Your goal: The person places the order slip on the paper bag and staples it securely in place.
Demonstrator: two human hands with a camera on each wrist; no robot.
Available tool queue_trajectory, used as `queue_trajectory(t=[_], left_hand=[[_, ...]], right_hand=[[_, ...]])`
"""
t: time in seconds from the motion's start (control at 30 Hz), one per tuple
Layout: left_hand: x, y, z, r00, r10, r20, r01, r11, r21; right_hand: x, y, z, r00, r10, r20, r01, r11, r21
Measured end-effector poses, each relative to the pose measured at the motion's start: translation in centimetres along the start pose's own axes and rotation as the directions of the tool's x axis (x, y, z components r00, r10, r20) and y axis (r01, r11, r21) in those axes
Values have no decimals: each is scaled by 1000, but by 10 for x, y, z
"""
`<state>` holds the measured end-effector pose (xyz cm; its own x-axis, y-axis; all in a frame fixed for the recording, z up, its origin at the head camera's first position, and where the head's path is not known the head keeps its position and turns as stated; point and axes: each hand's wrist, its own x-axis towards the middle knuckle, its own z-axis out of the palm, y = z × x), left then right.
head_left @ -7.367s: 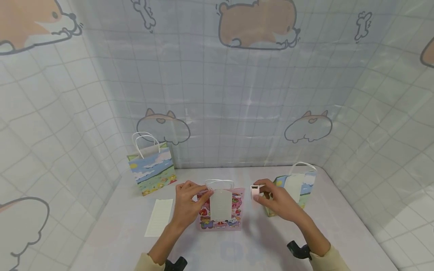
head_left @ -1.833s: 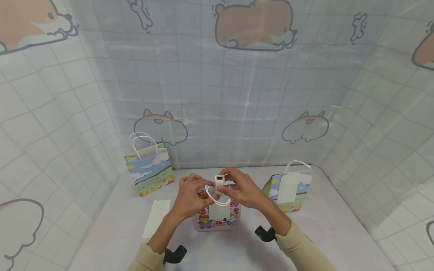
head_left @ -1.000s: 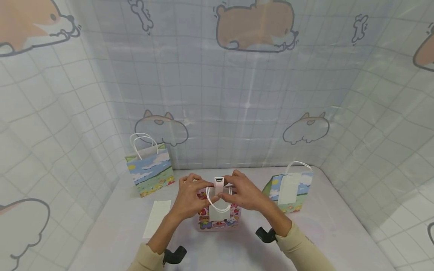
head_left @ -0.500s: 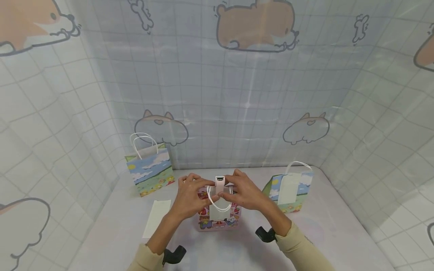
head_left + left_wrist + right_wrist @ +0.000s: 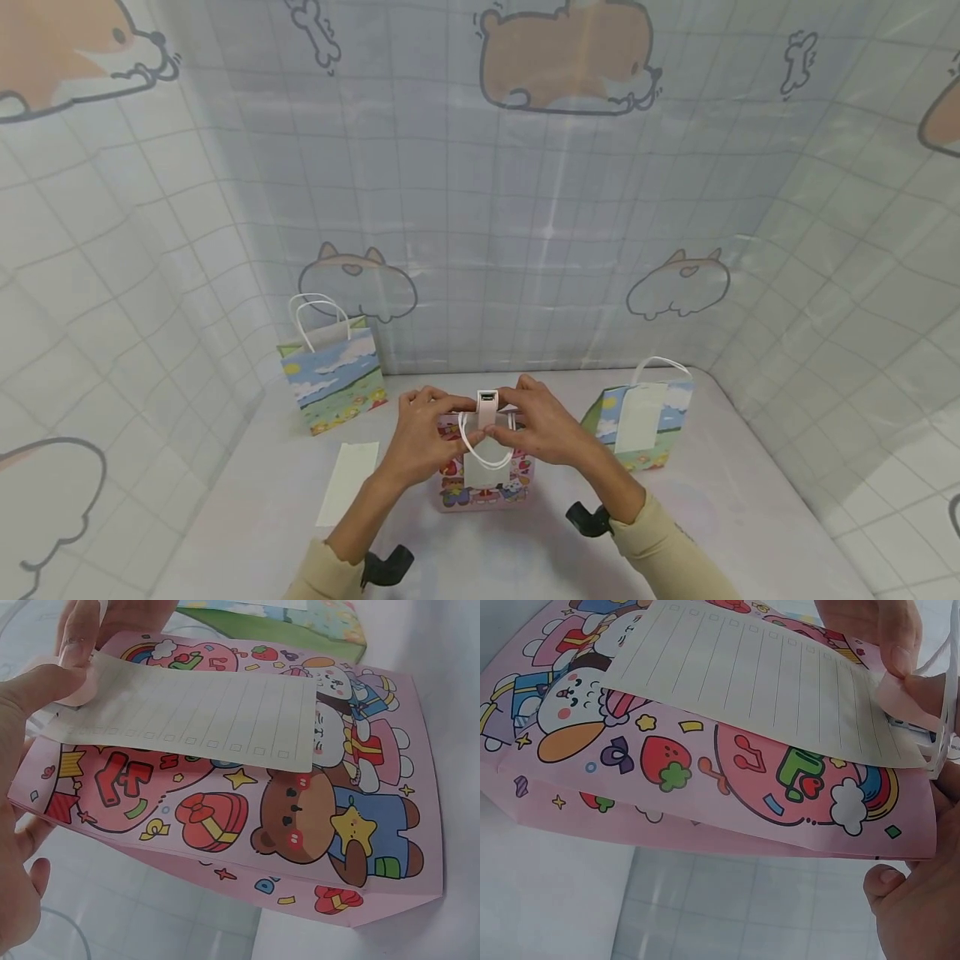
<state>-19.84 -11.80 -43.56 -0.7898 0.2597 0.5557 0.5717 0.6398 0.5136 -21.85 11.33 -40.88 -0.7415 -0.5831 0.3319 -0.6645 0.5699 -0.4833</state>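
Note:
In the middle of the table stands a pink paper bag (image 5: 450,487) with cartoon animals. A lined paper sheet (image 5: 225,716) lies against its front, the upper end at the bag's top edge. There a small pink-and-white mini stapler (image 5: 487,410) straddles sheet and bag. My left hand (image 5: 422,437) pinches it, thumb in front, fingers behind the bag's edge. From the other side my right hand (image 5: 543,427) pinches it too, both thumbs close together on it. The white cord handle (image 5: 487,462) hangs forward over the sheet. The stapler's lower end is hidden by the thumbs.
A landscape-print paper bag (image 5: 333,375) stands at back left. Another landscape-print bag (image 5: 652,454) at right carries a pale sheet (image 5: 639,417) on its front. A loose lined sheet (image 5: 348,483) lies on the table (image 5: 247,533), left of my left forearm.
My right hand has brought the stapler leftward onto the bag's top edge, and my left hand has joined it there. The cord handle has flipped forward. Over the last second the hands stay nearly still.

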Motion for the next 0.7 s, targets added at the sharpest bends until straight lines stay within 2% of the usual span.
queue_trajectory(t=[0.3, 0.7], left_hand=[[-1, -3, 1, 1000, 12, -17, -12, 1000, -15], [1, -8, 0, 994, 110, -21, -110, 994, 21]], right_hand=[[0, 0, 1, 1000, -3, 11, 3, 1000, -2], [-1, 0, 4, 999, -46, -24, 46, 999, -13]])
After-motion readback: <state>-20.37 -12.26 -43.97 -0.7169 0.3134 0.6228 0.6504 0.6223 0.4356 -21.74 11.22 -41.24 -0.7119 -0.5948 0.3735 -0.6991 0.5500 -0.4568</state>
